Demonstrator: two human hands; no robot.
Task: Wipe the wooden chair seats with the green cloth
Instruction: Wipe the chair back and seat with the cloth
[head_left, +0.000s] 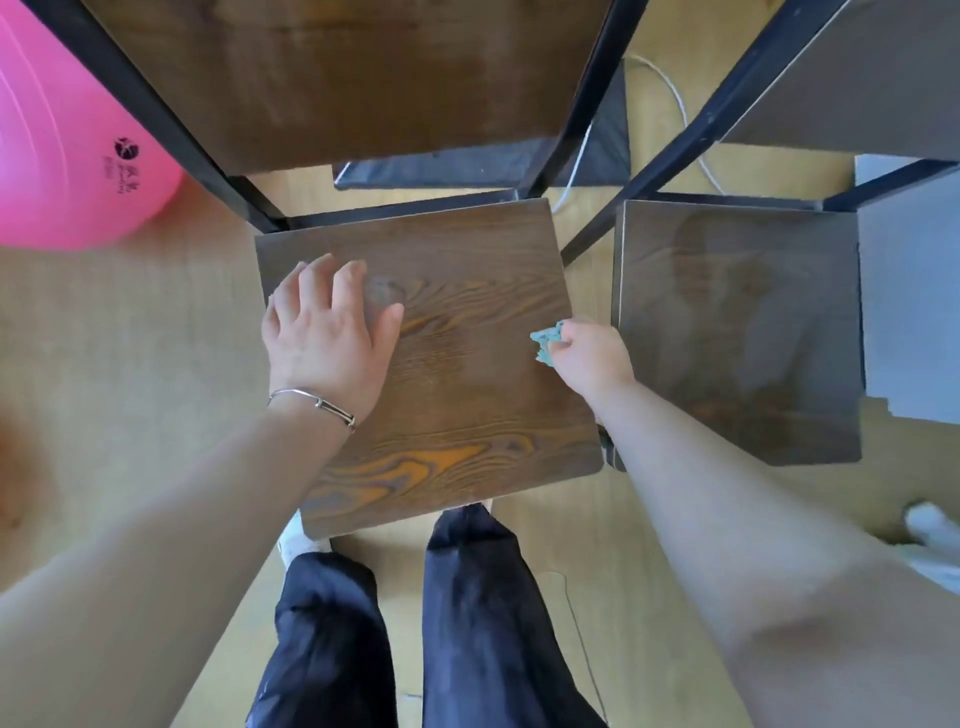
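Head view: left hand (327, 332) lying flat, fingers spread, bracing centre chair seat (467, 415). Right hand (592, 356) clutching bunched green cloth (546, 343) at seat's right edge, mid-frame. Risk: small wad likely missing strips or slipping off edge.

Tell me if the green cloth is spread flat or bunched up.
Bunched up: only a crumpled tuft of the green cloth shows, gripped in the right hand at the right edge of the chair seat.
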